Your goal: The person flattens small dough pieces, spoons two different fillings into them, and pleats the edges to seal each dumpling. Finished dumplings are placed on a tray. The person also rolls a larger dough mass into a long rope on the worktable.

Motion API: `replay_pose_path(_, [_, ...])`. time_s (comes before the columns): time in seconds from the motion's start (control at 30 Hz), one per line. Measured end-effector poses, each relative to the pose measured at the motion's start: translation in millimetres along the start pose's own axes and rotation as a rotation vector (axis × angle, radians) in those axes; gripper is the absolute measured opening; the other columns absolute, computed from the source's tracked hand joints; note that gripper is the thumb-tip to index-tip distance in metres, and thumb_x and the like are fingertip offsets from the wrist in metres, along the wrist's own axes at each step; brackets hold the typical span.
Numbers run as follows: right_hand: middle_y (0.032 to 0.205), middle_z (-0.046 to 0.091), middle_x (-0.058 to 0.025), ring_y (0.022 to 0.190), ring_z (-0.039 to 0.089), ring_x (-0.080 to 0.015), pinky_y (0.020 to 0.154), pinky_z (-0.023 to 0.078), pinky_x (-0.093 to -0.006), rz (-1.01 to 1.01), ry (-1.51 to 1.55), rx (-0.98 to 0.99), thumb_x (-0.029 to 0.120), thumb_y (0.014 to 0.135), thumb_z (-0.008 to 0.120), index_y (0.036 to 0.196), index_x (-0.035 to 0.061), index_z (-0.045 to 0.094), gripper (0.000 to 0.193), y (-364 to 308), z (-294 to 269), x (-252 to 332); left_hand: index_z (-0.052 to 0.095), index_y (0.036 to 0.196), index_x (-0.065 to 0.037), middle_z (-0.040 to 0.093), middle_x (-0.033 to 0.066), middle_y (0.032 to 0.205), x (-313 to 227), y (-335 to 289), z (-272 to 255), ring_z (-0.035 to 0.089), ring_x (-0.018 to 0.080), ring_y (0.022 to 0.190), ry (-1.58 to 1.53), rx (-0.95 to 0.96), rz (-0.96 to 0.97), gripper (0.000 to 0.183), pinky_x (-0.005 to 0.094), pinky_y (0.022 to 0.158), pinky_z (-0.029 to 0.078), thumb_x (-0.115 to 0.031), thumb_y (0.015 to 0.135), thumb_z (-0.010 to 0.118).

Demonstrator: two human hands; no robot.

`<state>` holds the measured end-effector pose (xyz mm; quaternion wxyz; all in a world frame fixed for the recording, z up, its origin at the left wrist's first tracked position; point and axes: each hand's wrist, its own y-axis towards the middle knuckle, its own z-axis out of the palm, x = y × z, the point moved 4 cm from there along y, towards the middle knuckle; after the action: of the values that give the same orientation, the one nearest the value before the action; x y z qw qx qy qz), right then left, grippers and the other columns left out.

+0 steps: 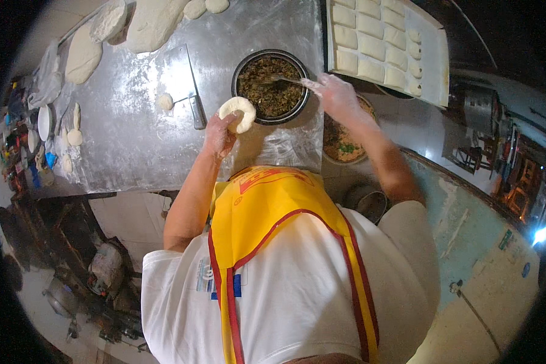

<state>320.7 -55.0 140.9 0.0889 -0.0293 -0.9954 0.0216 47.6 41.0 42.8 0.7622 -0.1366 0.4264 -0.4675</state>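
My left hand (219,134) holds a flattened round of white dough (238,113) just in front of a black bowl (244,68) of dark green chopped filling (272,88). Beside the bowl's right rim, my floured right hand (337,96) grips the handle of a metal spoon (285,79) whose tip lies in the filling. Both hands are dusted with flour.
On the floured steel table (133,145) lie a cleaver (191,85), a small dough ball (165,101) and large dough lumps (151,24) at the far edge. A white tray (434,67) of dough pieces is at the upper right; another bowl of food (343,145) is under my right arm.
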Motion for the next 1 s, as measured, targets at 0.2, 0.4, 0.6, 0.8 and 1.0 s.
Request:
replay_pose_path(0.2, [0.081,0.056,-0.0143,0.076,0.060,-0.0353,0.067,0.051,-0.0460,0.050,0.109,-0.048,0.009,0.092,0.051,0.123,0.0206,0.065,0.036,-2,0,-24,0.051,0.125,0.005,0.063,0.0154,0.116,1,2,-3,0.065,0.0253,0.103,0.005,-0.038,0.026,0.037,0.0356,0.089,0.055,-0.005,0.090,0.057])
replay_pose_path(0.4, [0.089,0.066,-0.0202,0.081,0.064,-0.0388,0.072,0.051,-0.0467,0.081,0.233,0.151,0.014,0.093,0.052,0.116,0.0106,0.067,0.027,-9,25,-14,0.050,0.126,0.005,0.063,0.0149,0.116,1,2,-3,0.065,0.0252,0.104,0.040,-0.046,0.035,0.037,0.0356,0.089,0.055,-0.007,0.091,0.055])
replay_pose_path(0.6, [0.077,0.066,-0.0217,0.073,0.067,-0.0351,0.066,0.051,-0.0437,0.326,0.546,0.266,0.018,0.090,0.054,0.109,0.0062,0.070,0.027,-18,32,-18,0.051,0.124,0.004,0.063,0.0143,0.114,2,1,-3,0.066,0.0222,0.100,0.070,-0.099,0.028,0.035,0.0320,0.082,0.056,-0.008,0.091,0.055])
replay_pose_path(0.8, [0.064,0.060,-0.0123,0.059,0.058,-0.0232,0.063,0.047,-0.0368,0.552,0.911,0.418,0.017,0.088,0.055,0.115,0.0045,0.070,0.033,-19,38,-18,0.050,0.125,0.005,0.062,0.0154,0.118,2,1,-5,0.064,0.0267,0.107,0.084,-0.066,0.004,0.035,0.0387,0.092,0.054,-0.007,0.092,0.054])
replay_pose_path(1.0, [0.063,0.055,-0.0031,0.056,0.050,-0.0121,0.056,0.041,-0.0298,0.485,0.850,0.372,0.012,0.088,0.055,0.115,0.0001,0.068,0.033,-18,31,-13,0.050,0.123,0.004,0.062,0.0149,0.116,0,-1,-2,0.064,0.0263,0.104,0.052,-0.107,0.011,0.034,0.0376,0.089,0.055,-0.006,0.091,0.056])
